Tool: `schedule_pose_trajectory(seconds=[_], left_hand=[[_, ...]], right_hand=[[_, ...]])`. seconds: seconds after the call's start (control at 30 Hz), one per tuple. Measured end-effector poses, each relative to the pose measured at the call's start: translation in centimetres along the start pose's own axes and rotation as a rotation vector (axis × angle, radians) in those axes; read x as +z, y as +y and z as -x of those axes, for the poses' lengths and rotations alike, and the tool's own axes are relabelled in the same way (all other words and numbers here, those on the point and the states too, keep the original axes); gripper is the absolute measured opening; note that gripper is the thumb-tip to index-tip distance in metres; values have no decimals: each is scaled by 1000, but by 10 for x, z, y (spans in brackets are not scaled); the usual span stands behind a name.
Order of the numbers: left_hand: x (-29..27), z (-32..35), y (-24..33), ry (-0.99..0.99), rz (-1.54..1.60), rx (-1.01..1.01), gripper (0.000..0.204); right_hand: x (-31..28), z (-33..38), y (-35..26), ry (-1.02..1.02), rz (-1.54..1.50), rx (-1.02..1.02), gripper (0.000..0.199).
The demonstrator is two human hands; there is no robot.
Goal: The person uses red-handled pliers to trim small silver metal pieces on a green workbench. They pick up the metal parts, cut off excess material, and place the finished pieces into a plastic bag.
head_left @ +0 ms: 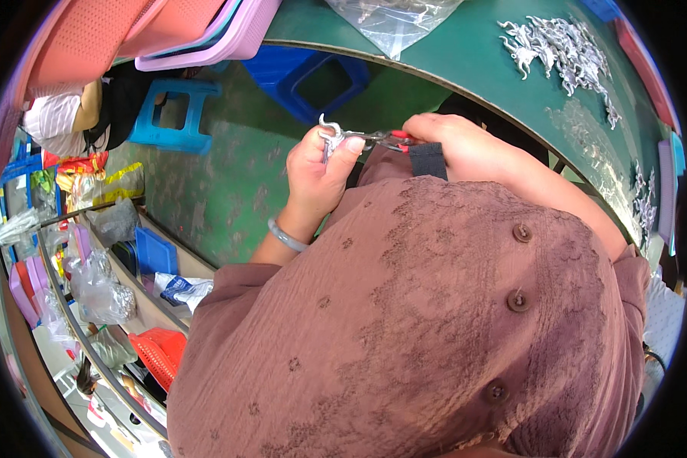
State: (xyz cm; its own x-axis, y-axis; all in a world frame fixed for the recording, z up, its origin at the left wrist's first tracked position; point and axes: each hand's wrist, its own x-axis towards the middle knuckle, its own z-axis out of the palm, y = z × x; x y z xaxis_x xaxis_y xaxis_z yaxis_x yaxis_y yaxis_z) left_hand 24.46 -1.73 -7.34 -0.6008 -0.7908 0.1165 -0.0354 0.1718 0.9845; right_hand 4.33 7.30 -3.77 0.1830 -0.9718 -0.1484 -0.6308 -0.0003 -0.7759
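My left hand (317, 172), with a pale bangle (286, 237) at its wrist, pinches a small silver metal figure (330, 136) between thumb and fingers. Curled, branching ends of the figure stick out above the fingertips. From the right, my right hand (452, 136) grips red-handled pliers (379, 139), whose jaws point left and reach the figure beside my left thumb. I cannot tell whether the jaws bite on it. A black fabric band (428, 160) lies below the right hand. Both hands are in front of my brown shirt.
A pile of similar silver pieces (565, 57) lies on the green table (473, 46), near a clear plastic bag (393, 19). Blue stools (168, 114) stand on the floor. Stacked baskets (206, 46) are at upper left, near another person (61, 118). Shelves with bags (103, 290) are at left.
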Motion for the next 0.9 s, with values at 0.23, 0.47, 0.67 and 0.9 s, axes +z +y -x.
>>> schedule_pose_trajectory(seconds=[0.23,0.47,0.67,0.9], left_hand=[[3,-6,1,45,122,-6,21],[3,-5,1,28,78,-20,21],[4,-3,-1,-6,81,-19,19],[-3,-2,-2,-48,-100,30,17]], right_hand=[[0,8,-2,197,176,-15,30],[-1,4,-5,160,154,-22,29],[-2,3,-8,121,177,8,28],[-5,2,-14,70,201,72,28]])
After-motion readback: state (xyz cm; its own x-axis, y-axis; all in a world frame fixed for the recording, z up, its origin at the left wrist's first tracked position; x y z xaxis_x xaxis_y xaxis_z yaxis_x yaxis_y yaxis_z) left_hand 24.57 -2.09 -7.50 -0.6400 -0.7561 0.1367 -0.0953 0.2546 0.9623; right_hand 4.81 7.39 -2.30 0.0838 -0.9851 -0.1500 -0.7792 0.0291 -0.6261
